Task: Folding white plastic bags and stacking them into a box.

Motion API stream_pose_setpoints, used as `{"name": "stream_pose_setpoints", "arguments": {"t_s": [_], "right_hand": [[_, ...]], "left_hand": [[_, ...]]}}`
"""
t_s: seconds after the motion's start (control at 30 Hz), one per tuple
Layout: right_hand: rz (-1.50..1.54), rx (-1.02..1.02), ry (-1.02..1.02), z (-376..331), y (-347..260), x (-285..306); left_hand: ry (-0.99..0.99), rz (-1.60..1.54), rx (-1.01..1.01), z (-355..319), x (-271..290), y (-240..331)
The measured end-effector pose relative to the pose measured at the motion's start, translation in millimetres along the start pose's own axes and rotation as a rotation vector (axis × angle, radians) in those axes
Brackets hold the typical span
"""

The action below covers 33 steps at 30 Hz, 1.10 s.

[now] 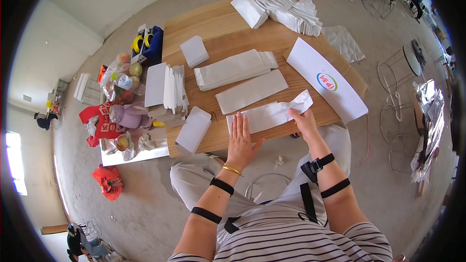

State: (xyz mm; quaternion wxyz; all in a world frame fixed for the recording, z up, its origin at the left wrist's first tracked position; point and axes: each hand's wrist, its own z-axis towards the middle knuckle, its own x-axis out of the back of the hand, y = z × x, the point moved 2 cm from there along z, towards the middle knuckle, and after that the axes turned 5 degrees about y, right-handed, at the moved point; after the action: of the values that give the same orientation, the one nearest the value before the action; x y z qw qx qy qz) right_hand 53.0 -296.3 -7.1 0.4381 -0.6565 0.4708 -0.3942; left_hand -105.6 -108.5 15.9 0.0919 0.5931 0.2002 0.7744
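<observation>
A long white paper strip (267, 120) lies along the near edge of the wooden table (218, 138), its right end creased and lifted. My left hand (240, 138) rests flat on the strip's left end, fingers stretched out. Closed on the raised right end is my right hand (304, 122), thumb and fingers pinching it. Just beyond lies another flat white paper strip (252, 91), then a stack of folded long papers (235, 69). Left of my left hand, a white card-like sheet (193, 130) sits at the table edge.
White paper bundles (276, 9) sit at the far edge; a printed white sheet (327, 80) lies at right. On the left are upright papers (165, 90), a blue tape holder (148, 43), bagged fruit (124, 75) and a purple cap (128, 115). Wire stools (393, 82) stand right.
</observation>
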Motion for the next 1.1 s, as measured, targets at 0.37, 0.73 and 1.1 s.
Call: {"name": "stream_pose_setpoints", "arguments": {"t_s": [0.37,0.73,1.1], "right_hand": [[0.120,-0.068,0.033,0.7,8.8,11.4],[-0.611,0.271,0.259,-3.2,-14.1,34.5],[-0.976,1.013,-0.192,-53.6,-3.9,-83.2]], "left_hand": [[-0.035,0.028,-0.004,-2.5,-4.4,-1.5],[-0.091,0.122,0.014,-0.3,-11.2,-2.2],[-0.101,0.203,0.006,-1.5,-14.7,-6.1]]}}
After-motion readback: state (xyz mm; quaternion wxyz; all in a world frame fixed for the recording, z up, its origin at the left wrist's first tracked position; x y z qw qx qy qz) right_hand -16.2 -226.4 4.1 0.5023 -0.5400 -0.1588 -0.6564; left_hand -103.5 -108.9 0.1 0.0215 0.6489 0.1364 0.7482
